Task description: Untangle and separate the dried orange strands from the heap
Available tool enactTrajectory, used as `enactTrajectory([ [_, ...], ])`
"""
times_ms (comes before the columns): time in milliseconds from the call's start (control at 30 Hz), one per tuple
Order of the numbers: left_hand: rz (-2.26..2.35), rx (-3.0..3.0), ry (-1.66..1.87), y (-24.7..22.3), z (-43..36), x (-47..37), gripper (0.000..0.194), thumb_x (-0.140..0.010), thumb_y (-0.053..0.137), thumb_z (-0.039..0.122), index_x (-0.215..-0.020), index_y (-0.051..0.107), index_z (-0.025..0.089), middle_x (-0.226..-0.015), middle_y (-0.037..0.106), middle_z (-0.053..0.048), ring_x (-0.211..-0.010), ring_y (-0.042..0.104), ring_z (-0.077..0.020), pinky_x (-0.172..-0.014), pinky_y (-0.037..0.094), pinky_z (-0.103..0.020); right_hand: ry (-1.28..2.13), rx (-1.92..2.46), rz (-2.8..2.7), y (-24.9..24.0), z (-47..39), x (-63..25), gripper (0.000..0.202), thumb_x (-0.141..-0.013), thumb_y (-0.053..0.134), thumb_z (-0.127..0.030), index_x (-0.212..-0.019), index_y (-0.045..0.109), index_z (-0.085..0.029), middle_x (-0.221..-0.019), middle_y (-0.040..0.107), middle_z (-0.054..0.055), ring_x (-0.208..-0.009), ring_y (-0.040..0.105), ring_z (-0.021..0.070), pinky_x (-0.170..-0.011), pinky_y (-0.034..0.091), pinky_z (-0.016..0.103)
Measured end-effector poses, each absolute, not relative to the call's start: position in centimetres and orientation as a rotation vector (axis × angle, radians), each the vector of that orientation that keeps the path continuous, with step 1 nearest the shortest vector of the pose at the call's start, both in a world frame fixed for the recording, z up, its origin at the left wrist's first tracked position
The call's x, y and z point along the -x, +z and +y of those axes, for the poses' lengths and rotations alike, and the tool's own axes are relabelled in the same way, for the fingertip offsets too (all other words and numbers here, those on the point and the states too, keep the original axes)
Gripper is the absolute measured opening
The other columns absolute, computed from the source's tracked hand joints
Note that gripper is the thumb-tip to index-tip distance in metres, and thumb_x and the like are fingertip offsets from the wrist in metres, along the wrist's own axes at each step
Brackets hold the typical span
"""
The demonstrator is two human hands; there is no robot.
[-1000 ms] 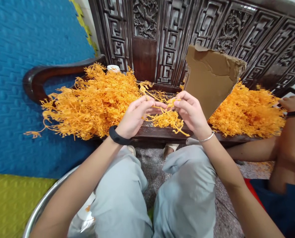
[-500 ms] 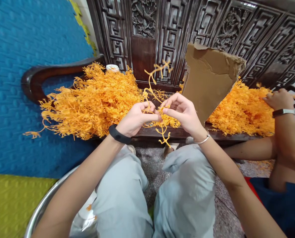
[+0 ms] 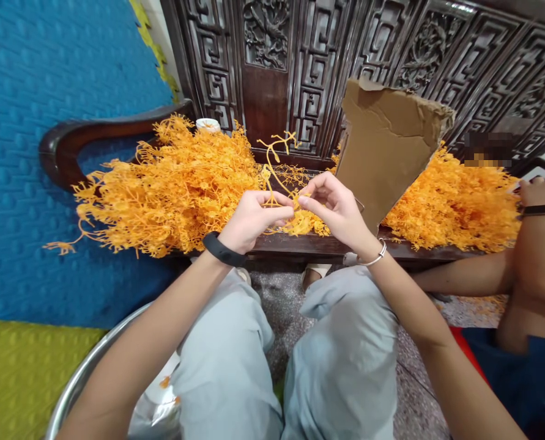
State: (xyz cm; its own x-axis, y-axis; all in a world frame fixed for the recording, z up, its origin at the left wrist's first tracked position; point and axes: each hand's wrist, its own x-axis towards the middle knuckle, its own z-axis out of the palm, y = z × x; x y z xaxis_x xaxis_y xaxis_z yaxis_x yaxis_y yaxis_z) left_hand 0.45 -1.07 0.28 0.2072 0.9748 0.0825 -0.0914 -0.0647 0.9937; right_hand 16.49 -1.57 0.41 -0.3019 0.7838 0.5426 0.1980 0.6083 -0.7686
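Between my two hands is a thin orange plastic branch (image 3: 272, 168), its forked tip rising above my fingers. My left hand (image 3: 260, 217), with a black band on the wrist, pinches the lower part of it. Close by, my right hand (image 3: 334, 205) has thumb and forefinger pressed together on the same branch near its joint. The fingertips partly hide where the pieces meet. Beside my left hand rises a big heap of orange plastic branches (image 3: 185, 189). A few loose orange pieces (image 3: 306, 223) lie on the bench below my hands.
A brown cardboard piece (image 3: 386, 140) stands upright on the dark wooden bench (image 3: 300, 245). Behind it to the right is another orange heap (image 3: 456, 205), near a co-worker's hand (image 3: 541, 192). A metal basin (image 3: 65, 397) sits at lower left. The carved backrest (image 3: 267, 104) rises behind.
The branch's upper tip has tilted left and lower, and the sprig that hung below my hands no longer shows there. The co-worker's hand has moved to the right.
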Motion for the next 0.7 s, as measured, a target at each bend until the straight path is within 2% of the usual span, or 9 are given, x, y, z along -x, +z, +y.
enactTrajectory([
  [300,1.004,-1.555,1.306,0.18,-1.45,-0.51,0.01,-0.055,0.068,0.016,-0.063,0.065,0.012,-0.065,0.064,-0.002,-0.054,0.052,-0.0086,-0.052,0.041,-0.021,0.932,0.833,-1.768,0.7,-1.35,-16.9,0.027,-0.07,0.07,-0.029,-0.087,0.054,-0.017,-0.084,0.059,0.001,-0.078,0.057,0.0112,-0.07,0.048,0.025],
  [467,1.005,-1.718,1.338,0.59,-1.87,-0.52,0.007,-0.058,0.065,0.014,-0.065,0.065,0.012,-0.066,0.063,-0.002,-0.049,0.046,-0.0063,-0.048,0.037,-0.02,1.038,0.892,-1.746,0.7,-1.26,-16.92,0.029,-0.064,0.074,-0.033,-0.074,0.054,-0.014,-0.073,0.06,0.0,-0.066,0.056,0.0098,-0.063,0.047,0.025],
  [600,0.97,-1.757,1.332,0.59,-1.92,-0.44,0.012,-0.059,0.063,0.013,-0.071,0.063,0.012,-0.072,0.064,-0.002,-0.057,0.052,-0.008,-0.053,0.041,-0.02,1.059,0.915,-1.642,0.68,-1.15,-16.92,0.035,-0.059,0.078,-0.031,-0.073,0.05,-0.016,-0.068,0.057,-0.003,-0.063,0.055,0.0084,-0.062,0.046,0.024],
  [700,0.963,-1.78,1.324,0.52,-1.88,-0.35,0.013,-0.059,0.063,0.015,-0.072,0.062,0.012,-0.075,0.064,-0.003,-0.06,0.055,-0.0089,-0.056,0.044,-0.02,1.084,0.919,-1.663,0.8,-1.22,-16.95,0.033,-0.06,0.077,-0.032,-0.071,0.05,-0.015,-0.067,0.056,-0.003,-0.062,0.053,0.0073,-0.061,0.044,0.022],
])
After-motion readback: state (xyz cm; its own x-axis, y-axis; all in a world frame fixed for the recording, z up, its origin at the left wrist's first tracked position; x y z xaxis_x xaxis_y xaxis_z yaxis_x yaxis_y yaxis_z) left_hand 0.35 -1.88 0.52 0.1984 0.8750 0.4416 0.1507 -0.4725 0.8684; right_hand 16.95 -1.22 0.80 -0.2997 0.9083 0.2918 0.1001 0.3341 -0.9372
